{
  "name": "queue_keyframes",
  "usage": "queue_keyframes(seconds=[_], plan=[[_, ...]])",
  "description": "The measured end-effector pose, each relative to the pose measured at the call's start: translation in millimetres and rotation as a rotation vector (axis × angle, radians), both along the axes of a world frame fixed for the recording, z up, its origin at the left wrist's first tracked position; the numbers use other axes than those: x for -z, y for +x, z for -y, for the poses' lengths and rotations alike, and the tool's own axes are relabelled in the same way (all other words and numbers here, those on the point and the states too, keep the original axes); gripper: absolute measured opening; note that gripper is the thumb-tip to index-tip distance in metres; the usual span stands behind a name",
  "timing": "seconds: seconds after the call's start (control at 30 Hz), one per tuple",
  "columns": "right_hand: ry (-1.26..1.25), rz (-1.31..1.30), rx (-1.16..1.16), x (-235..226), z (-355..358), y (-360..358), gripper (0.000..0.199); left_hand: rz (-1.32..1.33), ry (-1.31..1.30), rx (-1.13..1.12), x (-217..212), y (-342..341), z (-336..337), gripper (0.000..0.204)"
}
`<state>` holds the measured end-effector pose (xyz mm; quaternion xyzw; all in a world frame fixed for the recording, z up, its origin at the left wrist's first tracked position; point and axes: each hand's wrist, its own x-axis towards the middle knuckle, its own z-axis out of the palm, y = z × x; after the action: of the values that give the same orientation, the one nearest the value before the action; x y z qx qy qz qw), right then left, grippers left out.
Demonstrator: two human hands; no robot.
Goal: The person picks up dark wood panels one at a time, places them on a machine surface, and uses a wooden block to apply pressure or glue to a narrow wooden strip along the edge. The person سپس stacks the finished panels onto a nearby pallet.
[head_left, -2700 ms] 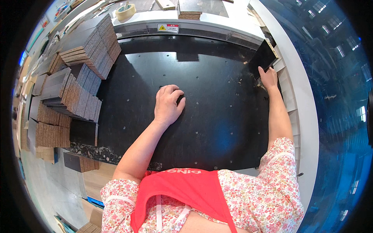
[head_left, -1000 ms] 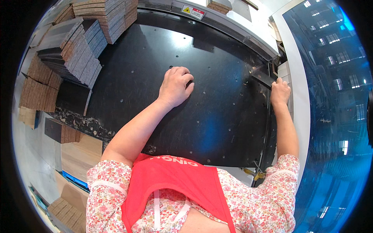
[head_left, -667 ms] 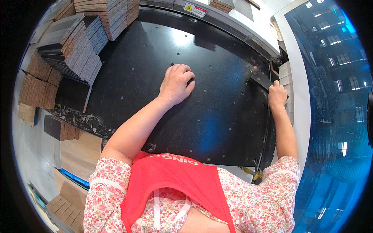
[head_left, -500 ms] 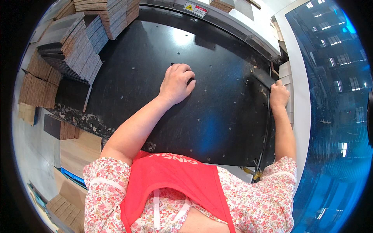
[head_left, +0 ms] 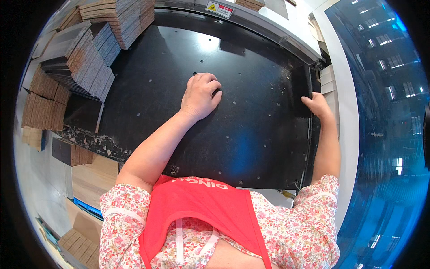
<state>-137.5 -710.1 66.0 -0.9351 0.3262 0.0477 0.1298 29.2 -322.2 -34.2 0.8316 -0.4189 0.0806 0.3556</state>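
Note:
My left hand (head_left: 200, 96) rests on the black tabletop (head_left: 188, 143), its fingers curled under and together. Nothing shows in it. At the right side my right hand (head_left: 319, 106) grips the edge of a dark rectangular panel (head_left: 300, 83), thumb laid over its face and the other fingers mostly hidden behind. This panel stands out little against the black surface, near the table's right edge and the white rail.
Stacked brown-edged boards (head_left: 80, 62) stand at the left, with more boards (head_left: 74, 152) below them. A white machine beam (head_left: 268, 29) with a warning label crosses the far side. Blue transparent sheeting (head_left: 380, 134) bounds the right. Pale strips (head_left: 329, 85) lie beside my right hand.
The dark panel in my right hand has turned from a slanted, blurred position to lie nearly straight along the right edge. My right thumb now points left over it. My left hand has barely moved.

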Motion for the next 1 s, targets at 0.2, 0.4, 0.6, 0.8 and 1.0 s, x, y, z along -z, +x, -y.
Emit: queue_keyframes(seconds=[0.2,0.4,0.6,0.8,1.0], plan=[[-0.039,0.017,0.032,6,-8,-2,0.043,0.003,-0.023,0.010,0,-1,3,0.014],[-0.088,-0.003,0.047,12,5,-17,0.046,-0.005,-0.029,0.012,-1,-2,2,0.014],[-0.021,0.106,0.008,1,-31,-13,0.049,0.006,-0.016,0.005,0,-3,2,0.014],[0.396,0.078,-0.203,12,-118,37,0.047,-0.007,-0.056,0.018,2,2,0,0.014],[0.692,0.244,-0.053,30,-87,46,0.044,-0.017,-0.089,0.038,1,2,5,0.014]])
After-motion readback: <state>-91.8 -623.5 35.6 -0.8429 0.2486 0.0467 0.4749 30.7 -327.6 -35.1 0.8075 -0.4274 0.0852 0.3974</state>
